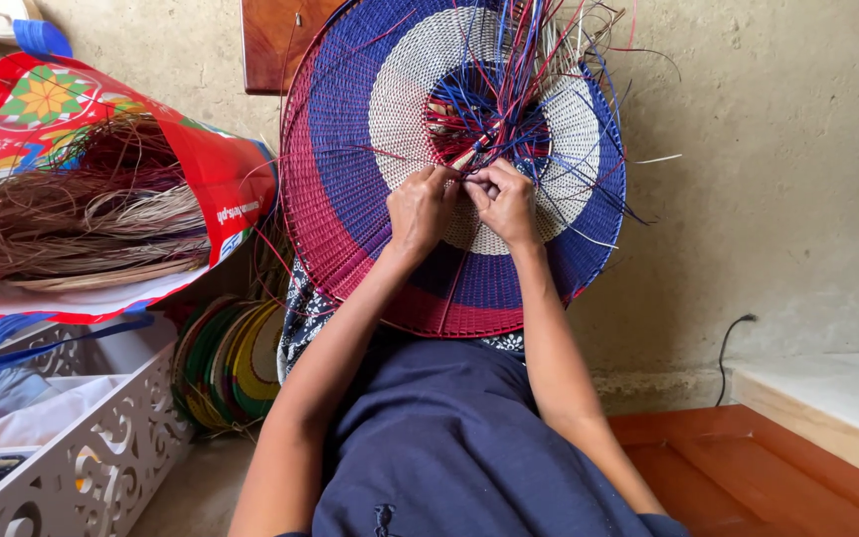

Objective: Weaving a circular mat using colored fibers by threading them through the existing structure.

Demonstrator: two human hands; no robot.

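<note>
Both hands observed close together at centre of large round woven disc in concentric bands of maroon, blue and cream, propped upright on lap against rough plaster wall. Left hand curled shut, fingertips pinching loose blue and red weaving strands at inner edge of cream band. Right hand likewise closed, thumb and fingers gripping same bundle of strands just beside left hand; knuckles of both nearly touching. Strand ends noted fanning outward and upward from unfinished dark centre, several trailing over blue band.

Dark navy garment seen covering lap below disc, with patterned black-and-white cloth showing at lower left rim of disc.

To left: red printed plastic bag with blue handles, lying open, filled with dried tan and brown fibre bundles. Below bag: white openwork plastic basket holding folded cloths. Stack of smaller woven discs in green, yellow and red stood on edge between basket and lap.

To right: black cable hanging down wall near pale ledge; reddish wooden panel at lower right. Brown wooden board recorded on wall behind top of disc.
</note>
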